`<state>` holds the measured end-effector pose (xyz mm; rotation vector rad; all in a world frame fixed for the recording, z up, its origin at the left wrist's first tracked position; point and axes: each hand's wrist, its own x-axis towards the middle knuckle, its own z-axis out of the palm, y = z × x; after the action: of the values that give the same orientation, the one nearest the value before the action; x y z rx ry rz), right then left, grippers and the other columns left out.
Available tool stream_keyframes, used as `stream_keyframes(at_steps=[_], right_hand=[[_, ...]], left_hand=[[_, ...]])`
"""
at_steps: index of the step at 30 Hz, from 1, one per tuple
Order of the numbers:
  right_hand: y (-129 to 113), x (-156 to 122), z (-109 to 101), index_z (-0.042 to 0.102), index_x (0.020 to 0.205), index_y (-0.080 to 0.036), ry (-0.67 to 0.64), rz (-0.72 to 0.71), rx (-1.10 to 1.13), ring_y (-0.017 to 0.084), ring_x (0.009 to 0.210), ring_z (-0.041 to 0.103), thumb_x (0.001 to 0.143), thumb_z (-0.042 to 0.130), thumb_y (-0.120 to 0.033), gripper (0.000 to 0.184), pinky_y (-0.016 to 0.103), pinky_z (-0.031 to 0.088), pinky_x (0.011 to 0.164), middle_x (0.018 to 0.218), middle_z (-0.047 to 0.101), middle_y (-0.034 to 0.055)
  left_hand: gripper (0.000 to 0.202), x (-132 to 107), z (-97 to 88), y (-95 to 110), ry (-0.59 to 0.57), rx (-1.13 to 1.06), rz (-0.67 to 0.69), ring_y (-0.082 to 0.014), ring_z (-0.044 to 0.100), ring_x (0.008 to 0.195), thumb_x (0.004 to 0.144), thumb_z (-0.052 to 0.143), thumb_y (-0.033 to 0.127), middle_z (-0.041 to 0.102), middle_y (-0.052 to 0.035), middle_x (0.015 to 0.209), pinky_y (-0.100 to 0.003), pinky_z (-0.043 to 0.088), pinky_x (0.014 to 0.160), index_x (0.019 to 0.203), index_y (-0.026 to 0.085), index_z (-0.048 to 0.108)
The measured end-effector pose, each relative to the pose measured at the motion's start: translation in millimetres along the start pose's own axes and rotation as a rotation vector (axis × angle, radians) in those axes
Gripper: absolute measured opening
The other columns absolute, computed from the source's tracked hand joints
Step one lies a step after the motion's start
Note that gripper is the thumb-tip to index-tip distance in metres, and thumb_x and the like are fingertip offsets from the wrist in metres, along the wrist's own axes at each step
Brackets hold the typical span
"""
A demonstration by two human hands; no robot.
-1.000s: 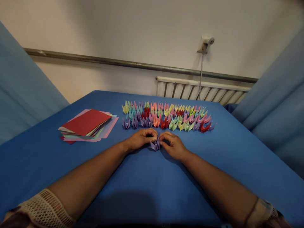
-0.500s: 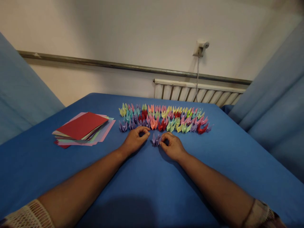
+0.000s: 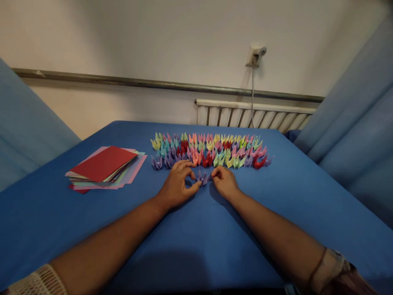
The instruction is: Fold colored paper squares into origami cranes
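Note:
A small purple paper crane [image 3: 203,178] stands on the blue cloth, between my two hands. At its left end, my left hand [image 3: 175,184] has thumb and forefinger curved round the tip, the thumb against the paper. My right hand [image 3: 226,182] pinches the crane's right end, its other fingers curled in. Just behind, folded paper cranes [image 3: 221,157] in many colours stand in close rows, with purple, orange, red, green and yellow ones in the front row. My left fingertips partly cover the near edge of those rows.
To the left lies a stack of coloured paper sheets [image 3: 106,164], a red one on top. The blue cloth [image 3: 260,213] covers the table. Behind it are a radiator [image 3: 224,114], a metal rail [image 3: 138,82] and a wall socket [image 3: 254,56]. Blue curtains [image 3: 356,123] hang at both sides.
My left hand has moved right and closed in on the left end of the purple crane. My right hand stays at the right end. The view has shifted slightly.

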<state>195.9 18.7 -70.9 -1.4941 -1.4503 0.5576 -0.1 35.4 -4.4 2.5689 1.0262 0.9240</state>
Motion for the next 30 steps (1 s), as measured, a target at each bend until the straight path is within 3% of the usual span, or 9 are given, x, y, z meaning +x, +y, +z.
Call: stream_keyframes(at_steps=[4, 9, 18, 30], right_hand=[[-3.9, -1.1, -0.9, 0.054, 0.071, -0.022, -0.028, -0.011, -0.014, 0.014, 0.059, 0.05, 0.067, 0.048, -0.01, 0.014, 0.023, 0.038, 0.058, 0.061, 0.053, -0.0042], [-7.5, -1.5, -2.7, 0.057, 0.07, -0.021, -0.043, -0.006, -0.038, 0.014, 0.059, 0.049, 0.068, 0.048, -0.01, 0.014, 0.023, 0.036, 0.057, 0.062, 0.054, -0.0036], [-14.5, -2.2, -6.0, 0.06, 0.072, -0.02, -0.058, -0.008, -0.062, 0.013, 0.062, 0.052, 0.068, 0.051, -0.006, 0.017, 0.025, 0.04, 0.061, 0.073, 0.058, -0.0013], [-27.6, -9.9, -7.8, 0.058, 0.078, -0.019, -0.227, -0.144, -0.123, 0.013, 0.073, 0.055, 0.075, 0.065, -0.013, 0.01, 0.026, 0.043, 0.068, 0.081, 0.057, -0.0004]], left_hand=[[0.014, 0.0, 8.1, 4.8, 0.038, 0.051, 0.007, -0.0281, 0.047, 0.121, 0.075, 0.067, 0.03, 0.062, -0.0089, 0.117, -0.046, 0.035, 0.107, 0.078, 0.019, 0.058], [0.002, 0.9, 14.2, -3.2, 0.024, 0.069, -0.048, -0.0271, 0.049, 0.119, 0.076, 0.059, 0.019, 0.065, -0.0081, 0.114, -0.046, 0.036, 0.106, 0.074, 0.019, 0.06], [0.007, 0.6, 11.5, -10.7, -0.02, 0.026, -0.103, -0.0274, 0.054, 0.115, 0.076, 0.058, 0.022, 0.067, -0.008, 0.111, -0.047, 0.038, 0.104, 0.071, 0.019, 0.06], [0.008, -0.9, 13.1, -9.0, -0.012, -0.004, -0.096, -0.0277, 0.05, 0.12, 0.075, 0.059, 0.021, 0.067, -0.0075, 0.114, -0.048, 0.036, 0.105, 0.068, 0.02, 0.06]])
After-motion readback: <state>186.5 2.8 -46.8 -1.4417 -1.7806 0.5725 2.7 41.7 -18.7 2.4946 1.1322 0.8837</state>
